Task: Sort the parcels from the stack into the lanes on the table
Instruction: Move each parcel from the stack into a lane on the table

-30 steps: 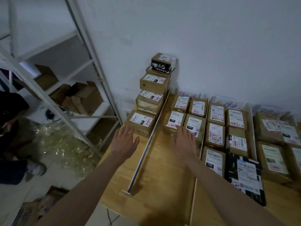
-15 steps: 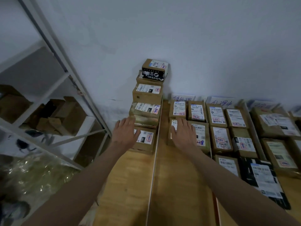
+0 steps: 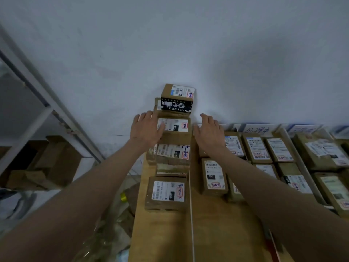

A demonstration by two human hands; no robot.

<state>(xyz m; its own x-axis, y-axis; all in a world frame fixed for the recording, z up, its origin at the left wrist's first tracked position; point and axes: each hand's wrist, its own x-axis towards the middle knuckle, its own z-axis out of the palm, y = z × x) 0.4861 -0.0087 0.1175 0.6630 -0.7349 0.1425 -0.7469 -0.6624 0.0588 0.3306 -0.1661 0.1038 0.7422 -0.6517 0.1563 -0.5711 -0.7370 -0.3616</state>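
Observation:
A stack of brown cardboard parcels [image 3: 171,154] with white labels stands against the wall at the table's far left. On top sits a small box with a black printed band [image 3: 177,99]. Below it is a labelled box [image 3: 174,129]. My left hand [image 3: 146,129] reaches to this box's left side, fingers straight, thumb over its label. My right hand [image 3: 209,132] is spread just right of the same box, near its edge; contact is not clear. A single labelled parcel [image 3: 167,192] lies in front of the stack.
White dividers [image 3: 191,214] split the wooden table [image 3: 160,233] into lanes. Several labelled parcels [image 3: 214,175] fill the lanes to the right, with handwritten lane signs [image 3: 257,130] at the wall. A metal shelf rack [image 3: 47,108] with cardboard boxes stands to the left.
Both hands have risen and moved forward from the table's lower parcels up to the stack's upper box. The view has shifted closer to the stack.

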